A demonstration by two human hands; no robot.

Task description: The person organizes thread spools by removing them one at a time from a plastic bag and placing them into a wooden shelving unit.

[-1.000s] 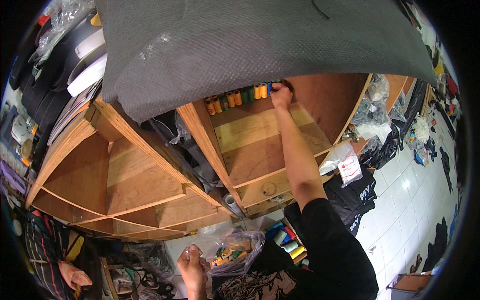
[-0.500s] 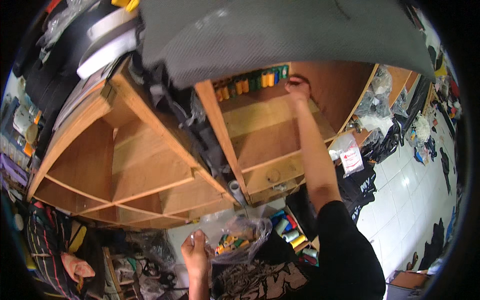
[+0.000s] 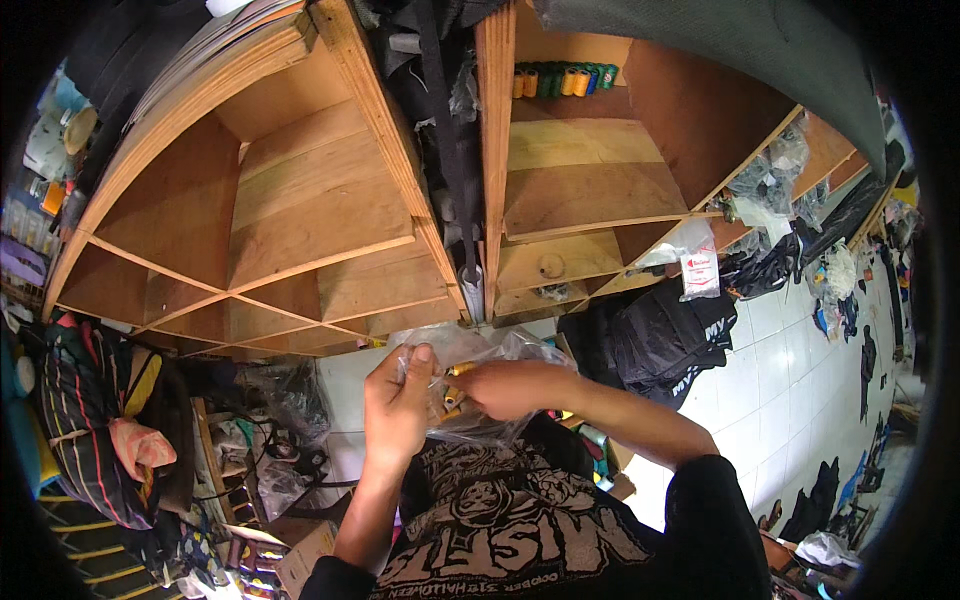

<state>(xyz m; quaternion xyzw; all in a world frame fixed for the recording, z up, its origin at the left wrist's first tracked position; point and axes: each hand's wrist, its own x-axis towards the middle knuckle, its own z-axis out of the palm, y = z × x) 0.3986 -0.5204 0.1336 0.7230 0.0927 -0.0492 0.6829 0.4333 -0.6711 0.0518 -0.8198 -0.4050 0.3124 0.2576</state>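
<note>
My left hand is closed on the gathered edge of a clear plastic bag, thumb on top. Small yellow-orange thread spools show inside the bag, held in front of my black shirt. Over the bag's mouth my right hand reaches in from the right, its fingers curled among the spools. The fingertips are partly hidden, so what they hold cannot be made out. A row of thread spools, green, yellow and blue, stands upright at the back of the upper right shelf compartment.
Wooden shelving with compartments stands ahead on both sides of a dark gap holding a grey pipe. A dark grey sheet overhangs the right unit. Black bags and a striped cloth bundle lie lower down, on either side.
My right hand has come down from the spool row on the shelf into the plastic bag. The left hand still grips the bag. The view has shifted, showing more of my shirt.
</note>
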